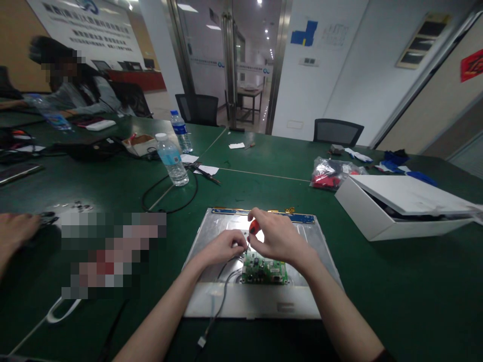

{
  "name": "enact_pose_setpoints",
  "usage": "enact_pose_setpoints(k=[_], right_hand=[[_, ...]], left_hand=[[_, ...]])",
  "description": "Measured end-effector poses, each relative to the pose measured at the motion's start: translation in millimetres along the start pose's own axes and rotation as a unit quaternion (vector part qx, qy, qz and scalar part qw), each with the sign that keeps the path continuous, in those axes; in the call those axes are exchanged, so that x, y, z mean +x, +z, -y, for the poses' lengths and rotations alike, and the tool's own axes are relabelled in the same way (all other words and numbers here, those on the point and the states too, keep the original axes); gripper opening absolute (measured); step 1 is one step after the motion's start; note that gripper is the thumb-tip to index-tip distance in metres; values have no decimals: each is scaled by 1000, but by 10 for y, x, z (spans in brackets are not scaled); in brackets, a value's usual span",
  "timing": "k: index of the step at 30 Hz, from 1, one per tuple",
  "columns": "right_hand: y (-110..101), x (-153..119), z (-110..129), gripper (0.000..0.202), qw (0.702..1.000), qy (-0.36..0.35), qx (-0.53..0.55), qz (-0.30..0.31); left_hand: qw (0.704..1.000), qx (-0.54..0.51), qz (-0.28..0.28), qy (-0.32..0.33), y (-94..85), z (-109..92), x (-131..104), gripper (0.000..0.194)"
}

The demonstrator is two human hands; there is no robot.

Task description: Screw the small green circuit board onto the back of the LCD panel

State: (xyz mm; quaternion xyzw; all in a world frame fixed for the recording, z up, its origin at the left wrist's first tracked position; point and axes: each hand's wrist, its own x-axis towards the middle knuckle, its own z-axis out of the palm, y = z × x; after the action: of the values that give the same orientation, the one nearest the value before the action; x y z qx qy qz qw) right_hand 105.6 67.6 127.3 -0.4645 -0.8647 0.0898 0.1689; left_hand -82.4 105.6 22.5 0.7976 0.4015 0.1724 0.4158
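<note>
In the head view, a flat display panel [316,301] lies with its metal back facing up, a blue circuit strip [304,218] along its far edge. On its middle sits a green circuit board [264,269]. My right hand [281,236] is closed around a small screwdriver [254,227] with a red-and-black handle, its thin shaft pointing down to the board's upper left corner. Beside that tip my left hand [226,246] has its fingers pinched together; what they hold, if anything, is hidden. A grey cable [225,294] runs from the board to a white connector [202,342].
Right of the panel stands a white box [381,226], near a plastic bag [334,173] with red contents. Two water bottles [172,160] and a looped black cable [196,193] are to the left. Another person's hand [17,234] reaches in at the left edge.
</note>
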Motion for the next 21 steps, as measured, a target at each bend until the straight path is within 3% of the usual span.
enact_pose_setpoints(k=[3,8,13,21], right_hand=[[-1,2,-3,15,1000,-4,6,0],[11,24,-33,21,1000,-1,0,-2],[38,19,-43,15,1000,7,-1,-9],[-3,0,-16,22,1000,3,20,-2]], left_hand=[[1000,-4,1,-6,-4,-5,3,13],[1000,-16,21,-8,-11,-29,4,18],[1000,-2,10,-19,-9,-39,-2,14],[1000,-2,-3,0,-12,-57,8,11]])
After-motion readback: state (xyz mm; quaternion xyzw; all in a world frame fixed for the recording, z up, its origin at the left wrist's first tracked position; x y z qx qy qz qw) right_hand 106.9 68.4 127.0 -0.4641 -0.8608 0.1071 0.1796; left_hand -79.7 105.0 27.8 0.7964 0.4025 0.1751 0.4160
